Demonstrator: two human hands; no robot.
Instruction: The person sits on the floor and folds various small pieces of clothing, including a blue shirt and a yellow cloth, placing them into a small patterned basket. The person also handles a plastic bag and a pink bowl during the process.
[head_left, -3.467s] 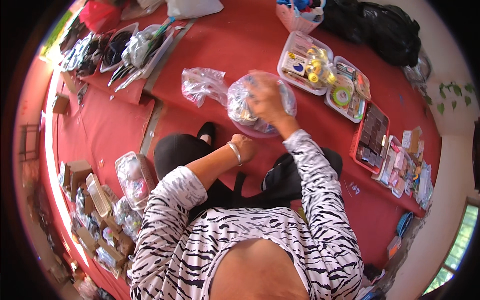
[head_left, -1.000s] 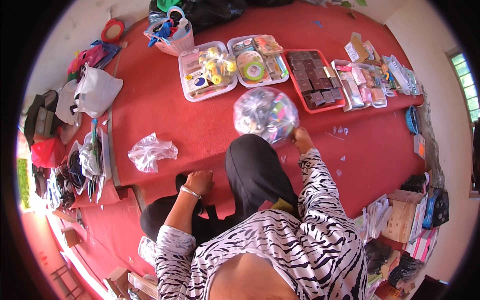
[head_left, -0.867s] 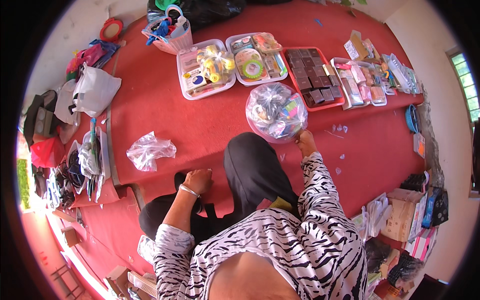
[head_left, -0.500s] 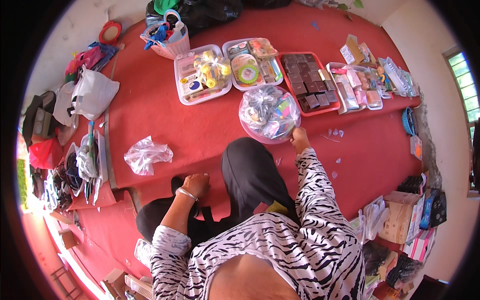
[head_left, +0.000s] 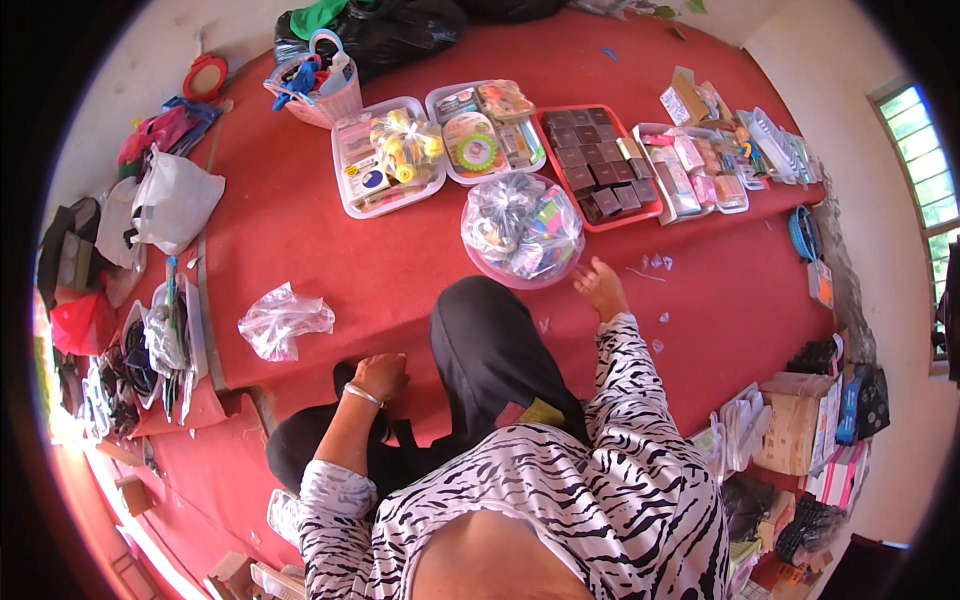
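Note:
My right hand (head_left: 601, 288) is just off the right rim of a round pink tub (head_left: 485, 265), its fingers apart and holding nothing. Clear plastic bags fill the tub: one has dark items (head_left: 503, 212), the other small colourful pieces (head_left: 552, 228). My left hand (head_left: 381, 378), with a silver bangle at the wrist, rests beside my bent leg. Its fingers are curled in, and I see nothing in them. A crumpled clear plastic bag (head_left: 287, 321) lies on the red mat to the left of that hand.
Beyond the tub stand two white trays (head_left: 383, 209) (head_left: 540, 165) of packets, a red tray (head_left: 655, 211) of dark brown boxes and a tray of pink packets (head_left: 690, 155). A pink basket (head_left: 340, 103) stands far left. Bags and boxes line both sides. Plastic scraps (head_left: 657, 262) lie on the right.
My right hand has let go of the tub's rim and its fingers have opened. The whole view has shifted slightly; my left hand stays by my leg.

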